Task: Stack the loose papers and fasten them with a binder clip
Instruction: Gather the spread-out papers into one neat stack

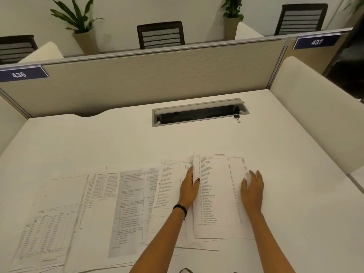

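Note:
Several printed papers (126, 205) lie spread and overlapping across the near half of the white desk (295, 174). One sheet with a printed list (218, 194) lies on top at the right. My left hand (189, 188) grips that sheet's left edge, thumb on top and fingers under it. My right hand (253, 189) rests flat on the sheet's right side with its fingers apart. A small black binder clip (237, 117) sits far back on the desk, by the right end of the cable tray, well away from both hands.
A grey cable tray (199, 123) with its lid raised is set into the desk's back middle. A beige partition (147, 75) closes the far side. White side panels (319, 107) border the desk on the right and left. Chairs and potted plants stand beyond the partition.

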Demonstrator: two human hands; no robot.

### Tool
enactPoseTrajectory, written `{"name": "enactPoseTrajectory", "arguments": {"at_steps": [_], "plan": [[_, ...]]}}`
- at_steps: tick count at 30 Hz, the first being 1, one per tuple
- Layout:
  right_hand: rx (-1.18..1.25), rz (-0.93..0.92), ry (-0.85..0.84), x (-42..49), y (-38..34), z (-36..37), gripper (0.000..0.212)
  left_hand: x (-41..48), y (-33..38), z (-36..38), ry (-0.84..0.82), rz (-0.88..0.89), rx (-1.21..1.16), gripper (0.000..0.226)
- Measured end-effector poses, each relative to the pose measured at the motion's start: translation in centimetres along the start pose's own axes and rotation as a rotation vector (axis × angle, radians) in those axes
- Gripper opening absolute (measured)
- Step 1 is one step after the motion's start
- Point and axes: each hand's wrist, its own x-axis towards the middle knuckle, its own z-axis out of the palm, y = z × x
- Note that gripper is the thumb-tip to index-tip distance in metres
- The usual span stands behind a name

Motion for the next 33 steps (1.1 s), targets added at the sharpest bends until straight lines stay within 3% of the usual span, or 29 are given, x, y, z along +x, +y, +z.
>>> {"name": "enactPoseTrajectory", "arguments": {"at_steps": [11,17,22,33], "plan": [[-0.012,-0.167,-0.173,-0.7,0.4,-0.4,0.046,-0.2,1.3,0.8,0.041,-0.02,-0.134,0.05],[0.193,0.001,-0.089,0.3,-1.1,-2.0,0.049,0.1,2.0,0.6,0.066,-0.003,-0.171,0.043],[0.446,0.211,-0.167,0.8,-2.0,-3.3,0.05,0.5,3.0,0.3,0.074,0.019,-0.21,0.032],[0.428,0.17,-0.174,1.0,-1.4,-3.9,0.023,0.2,1.8,-0.2,0.089,-0.004,-0.161,0.041]]}}
